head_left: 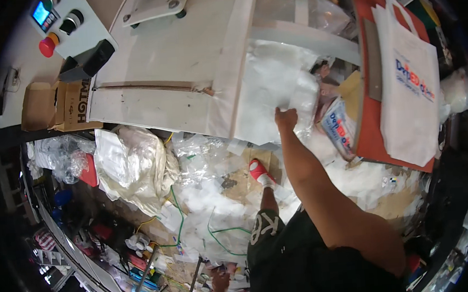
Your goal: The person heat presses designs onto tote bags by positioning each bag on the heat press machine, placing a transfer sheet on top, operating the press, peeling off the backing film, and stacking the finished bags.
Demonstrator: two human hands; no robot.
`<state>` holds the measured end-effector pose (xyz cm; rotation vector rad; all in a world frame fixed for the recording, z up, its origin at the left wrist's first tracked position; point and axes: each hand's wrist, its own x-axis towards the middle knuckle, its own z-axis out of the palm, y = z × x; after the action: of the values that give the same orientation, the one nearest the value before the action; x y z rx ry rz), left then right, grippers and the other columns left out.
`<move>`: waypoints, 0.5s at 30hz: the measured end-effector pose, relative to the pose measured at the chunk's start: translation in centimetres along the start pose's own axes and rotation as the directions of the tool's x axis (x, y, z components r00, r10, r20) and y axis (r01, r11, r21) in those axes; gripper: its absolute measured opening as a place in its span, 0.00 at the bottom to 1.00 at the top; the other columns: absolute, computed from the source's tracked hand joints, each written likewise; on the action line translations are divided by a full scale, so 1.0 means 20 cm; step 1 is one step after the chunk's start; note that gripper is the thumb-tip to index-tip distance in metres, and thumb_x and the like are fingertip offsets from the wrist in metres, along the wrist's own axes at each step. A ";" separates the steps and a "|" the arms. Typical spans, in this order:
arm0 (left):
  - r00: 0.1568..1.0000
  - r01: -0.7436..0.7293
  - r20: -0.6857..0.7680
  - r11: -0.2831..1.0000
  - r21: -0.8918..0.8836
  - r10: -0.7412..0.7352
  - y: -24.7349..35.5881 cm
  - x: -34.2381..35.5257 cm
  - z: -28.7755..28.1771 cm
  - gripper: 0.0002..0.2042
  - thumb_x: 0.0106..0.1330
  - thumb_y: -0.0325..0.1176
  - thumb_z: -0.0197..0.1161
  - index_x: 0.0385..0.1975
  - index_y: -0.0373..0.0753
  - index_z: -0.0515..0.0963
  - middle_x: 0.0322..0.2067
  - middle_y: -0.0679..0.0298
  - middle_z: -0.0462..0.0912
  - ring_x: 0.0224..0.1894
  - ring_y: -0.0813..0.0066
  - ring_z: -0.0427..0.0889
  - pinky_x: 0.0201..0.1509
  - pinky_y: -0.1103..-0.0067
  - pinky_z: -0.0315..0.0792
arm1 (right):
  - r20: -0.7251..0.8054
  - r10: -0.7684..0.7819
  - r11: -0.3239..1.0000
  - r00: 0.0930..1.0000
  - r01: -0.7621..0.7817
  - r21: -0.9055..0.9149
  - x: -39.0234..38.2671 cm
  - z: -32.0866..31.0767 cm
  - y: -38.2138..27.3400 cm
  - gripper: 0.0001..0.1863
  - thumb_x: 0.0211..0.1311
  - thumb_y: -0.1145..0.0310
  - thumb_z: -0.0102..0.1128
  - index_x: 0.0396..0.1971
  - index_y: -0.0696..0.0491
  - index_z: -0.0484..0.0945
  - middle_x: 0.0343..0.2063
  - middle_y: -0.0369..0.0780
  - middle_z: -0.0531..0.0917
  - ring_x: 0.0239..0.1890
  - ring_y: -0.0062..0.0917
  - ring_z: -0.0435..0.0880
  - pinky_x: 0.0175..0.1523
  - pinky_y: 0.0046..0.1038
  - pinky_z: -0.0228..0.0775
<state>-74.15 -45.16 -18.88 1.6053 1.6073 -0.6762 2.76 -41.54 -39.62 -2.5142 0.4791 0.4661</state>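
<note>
Touching white plastic [272, 78], red-blue lettered bag [408, 117]

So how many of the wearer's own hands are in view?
2: the right hand, fingers curled, at the white plastic; the left hand, low near the bottom edge, its grip unclear. Neither is hidden entirely.

Blk ltrs on cardbd box [68, 106]; red/blue print on wht bag [408, 87], pkt [337, 125]; pale ltrs, shorts [263, 236].
</note>
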 end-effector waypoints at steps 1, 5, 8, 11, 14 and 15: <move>1.000 0.009 0.003 1.000 -0.004 -0.009 0.00 -0.02 -0.01 0.18 0.56 0.41 0.69 0.43 0.37 0.82 0.34 0.59 0.86 0.36 0.69 0.86 0.40 0.74 0.80 | -0.085 -0.052 0.996 0.995 0.046 -0.074 0.01 0.06 0.01 0.34 0.52 0.49 0.69 0.44 0.65 0.70 0.37 0.54 0.82 0.44 0.49 0.83 0.52 0.41 0.76; 0.994 0.046 0.095 0.999 -0.013 -0.045 0.30 0.10 -0.07 0.22 0.53 0.39 0.73 0.47 0.36 0.79 0.37 0.59 0.86 0.37 0.68 0.86 0.41 0.73 0.80 | -0.225 -0.148 0.977 0.963 0.107 -0.186 0.35 0.05 0.30 0.28 0.55 0.53 0.66 0.41 0.64 0.72 0.34 0.48 0.85 0.36 0.43 0.86 0.43 0.38 0.79; 0.997 0.044 0.067 0.998 -0.053 -0.041 0.40 0.15 -0.15 0.22 0.53 0.38 0.73 0.46 0.36 0.80 0.36 0.58 0.86 0.38 0.69 0.86 0.41 0.74 0.80 | 0.001 0.028 0.990 1.000 -0.027 0.138 0.21 -0.01 0.22 0.22 0.55 0.55 0.66 0.32 0.62 0.77 0.28 0.48 0.86 0.34 0.43 0.86 0.43 0.36 0.79; 0.957 -0.288 -0.025 0.949 -0.131 0.288 0.62 0.31 -0.15 0.19 0.55 0.38 0.71 0.45 0.35 0.80 0.32 0.59 0.86 0.34 0.68 0.86 0.40 0.74 0.80 | -0.035 -0.149 0.988 0.988 0.150 0.034 0.24 -0.22 0.19 0.15 0.55 0.59 0.65 0.26 0.58 0.80 0.28 0.46 0.87 0.33 0.41 0.86 0.44 0.39 0.76; 0.971 -0.237 -0.057 0.965 -0.110 0.232 0.80 0.37 -0.23 0.19 0.61 0.38 0.68 0.50 0.38 0.77 0.38 0.59 0.86 0.39 0.64 0.86 0.42 0.70 0.80 | 0.316 -0.193 0.767 0.929 -0.058 0.639 -0.29 -0.60 -0.09 0.07 0.56 0.66 0.61 0.34 0.52 0.78 0.37 0.37 0.83 0.41 0.32 0.81 0.46 0.39 0.70; 0.991 -0.100 0.052 0.928 -0.358 0.126 0.96 0.43 -0.22 0.21 0.64 0.41 0.66 0.54 0.40 0.75 0.45 0.58 0.83 0.45 0.62 0.84 0.45 0.67 0.80 | 0.458 -0.178 0.562 0.871 -0.292 0.774 -0.35 -0.78 -0.05 0.08 0.56 0.68 0.61 0.36 0.51 0.76 0.40 0.36 0.80 0.44 0.30 0.79 0.48 0.39 0.69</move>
<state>-55.21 -35.15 -20.45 1.3763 1.4718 -0.3536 0.63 -47.74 -23.76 -1.3704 0.4346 0.6839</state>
